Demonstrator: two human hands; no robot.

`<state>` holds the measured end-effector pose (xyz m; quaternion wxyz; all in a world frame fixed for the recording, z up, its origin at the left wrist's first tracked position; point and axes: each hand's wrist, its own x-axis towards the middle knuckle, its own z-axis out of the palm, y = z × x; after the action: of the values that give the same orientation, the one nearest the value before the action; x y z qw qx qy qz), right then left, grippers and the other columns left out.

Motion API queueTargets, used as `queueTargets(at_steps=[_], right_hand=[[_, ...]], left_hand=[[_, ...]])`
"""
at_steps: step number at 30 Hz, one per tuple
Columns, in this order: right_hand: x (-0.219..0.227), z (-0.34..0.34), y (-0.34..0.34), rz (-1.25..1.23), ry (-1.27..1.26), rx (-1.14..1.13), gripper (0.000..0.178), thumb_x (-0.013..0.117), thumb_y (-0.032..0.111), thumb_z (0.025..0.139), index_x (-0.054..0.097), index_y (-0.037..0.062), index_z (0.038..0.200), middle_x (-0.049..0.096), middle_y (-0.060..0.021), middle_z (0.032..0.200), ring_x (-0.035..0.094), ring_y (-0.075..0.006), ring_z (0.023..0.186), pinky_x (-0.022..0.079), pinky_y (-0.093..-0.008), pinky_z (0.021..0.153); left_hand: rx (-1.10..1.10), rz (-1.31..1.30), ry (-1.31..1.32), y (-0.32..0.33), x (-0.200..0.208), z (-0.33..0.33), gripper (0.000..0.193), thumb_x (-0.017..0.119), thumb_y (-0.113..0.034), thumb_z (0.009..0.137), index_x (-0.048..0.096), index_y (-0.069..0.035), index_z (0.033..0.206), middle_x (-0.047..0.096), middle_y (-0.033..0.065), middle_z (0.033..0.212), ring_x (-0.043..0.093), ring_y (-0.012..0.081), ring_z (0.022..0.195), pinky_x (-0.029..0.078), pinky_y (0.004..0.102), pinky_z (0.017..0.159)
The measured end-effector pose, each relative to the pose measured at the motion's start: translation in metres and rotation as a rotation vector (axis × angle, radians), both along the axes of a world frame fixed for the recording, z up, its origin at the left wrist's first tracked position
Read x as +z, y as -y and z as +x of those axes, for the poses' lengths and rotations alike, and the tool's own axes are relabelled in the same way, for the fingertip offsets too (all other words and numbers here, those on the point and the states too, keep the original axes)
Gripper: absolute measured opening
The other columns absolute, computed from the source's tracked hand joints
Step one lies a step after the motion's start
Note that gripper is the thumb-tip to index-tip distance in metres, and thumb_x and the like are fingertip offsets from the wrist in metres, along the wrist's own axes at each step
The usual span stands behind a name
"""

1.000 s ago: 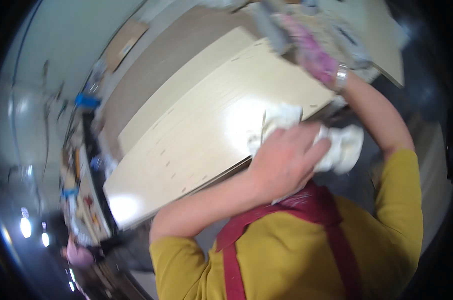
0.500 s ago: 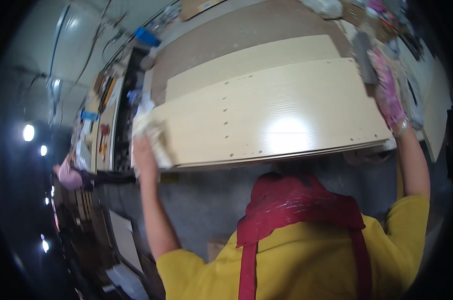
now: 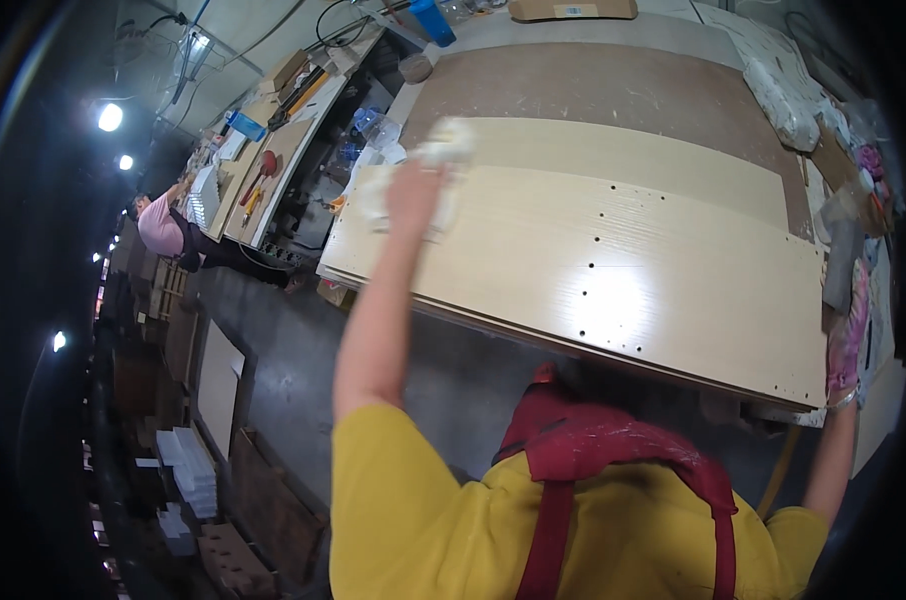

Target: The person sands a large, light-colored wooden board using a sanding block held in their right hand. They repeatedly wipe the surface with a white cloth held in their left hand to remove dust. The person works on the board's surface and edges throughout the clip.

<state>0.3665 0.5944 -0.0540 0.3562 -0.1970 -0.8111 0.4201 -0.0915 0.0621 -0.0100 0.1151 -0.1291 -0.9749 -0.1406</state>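
Note:
My left hand (image 3: 413, 192) is bare and closed on a whitish cloth (image 3: 449, 142), which lies on the left part of a cream panel (image 3: 513, 240); hand and cloth are blurred. The panel has a glossy face with rows of small dark holes. It lies on another cream panel (image 3: 673, 150), whose far strip shows behind it. At the right end of the panels my right hand (image 3: 850, 325) wears a pink-stained glove. It is beside a long grey object (image 3: 840, 255); its fingers are not clear enough to tell whether they grip that.
A brown board (image 3: 593, 80) lies under the panels. Wrapped packages (image 3: 781, 105) and clutter line the right edge. To the left are a plastic bottle (image 3: 376, 128), a blue cup (image 3: 431, 22) and a side bench (image 3: 273, 165) with tools. A person (image 3: 163, 225) stands at that bench.
My left hand and the cloth have moved from the panel's near left corner away from me, toward its far left edge. The view has turned; my right hand stays at the right end.

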Motion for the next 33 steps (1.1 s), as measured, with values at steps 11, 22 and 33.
queueTargets(at_steps=[11, 22, 33], right_hand=[[-0.003, -0.014, 0.003, -0.024, 0.041, -0.046, 0.048, 0.032, 0.026, 0.108, 0.036, 0.0023, 0.149, 0.036, -0.0129, 0.154, 0.038, -0.023, 0.14, 0.03, -0.0376, 0.117], [0.017, -0.099, 0.054, 0.114, 0.185, 0.027, 0.048, 0.033, 0.026, 0.108, 0.037, 0.0022, 0.149, 0.038, -0.0129, 0.153, 0.039, -0.023, 0.14, 0.03, -0.0375, 0.117], [0.019, -0.177, 0.076, 0.182, 0.231, 0.163, 0.048, 0.035, 0.025, 0.107, 0.038, 0.0021, 0.149, 0.039, -0.013, 0.152, 0.039, -0.023, 0.14, 0.031, -0.0373, 0.117]], left_hand=[[-0.388, 0.069, -0.449, 0.121, -0.023, 0.039, 0.038, 0.064, -0.032, 0.093, 0.061, 0.0, 0.113, 0.065, 0.0194, 0.109, 0.062, 0.0362, 0.099, 0.047, 0.0461, 0.087], [-0.455, 0.443, -0.226, 0.085, 0.068, 0.018, 0.035, 0.064, -0.018, 0.077, 0.068, -0.008, 0.11, 0.069, 0.0207, 0.098, 0.065, 0.0398, 0.097, 0.051, 0.0475, 0.087], [-0.978, -0.343, 0.569, -0.145, 0.013, -0.017, 0.046, 0.074, -0.054, 0.078, 0.076, -0.011, 0.095, 0.073, 0.0068, 0.097, 0.067, 0.0249, 0.095, 0.05, 0.0424, 0.079]])
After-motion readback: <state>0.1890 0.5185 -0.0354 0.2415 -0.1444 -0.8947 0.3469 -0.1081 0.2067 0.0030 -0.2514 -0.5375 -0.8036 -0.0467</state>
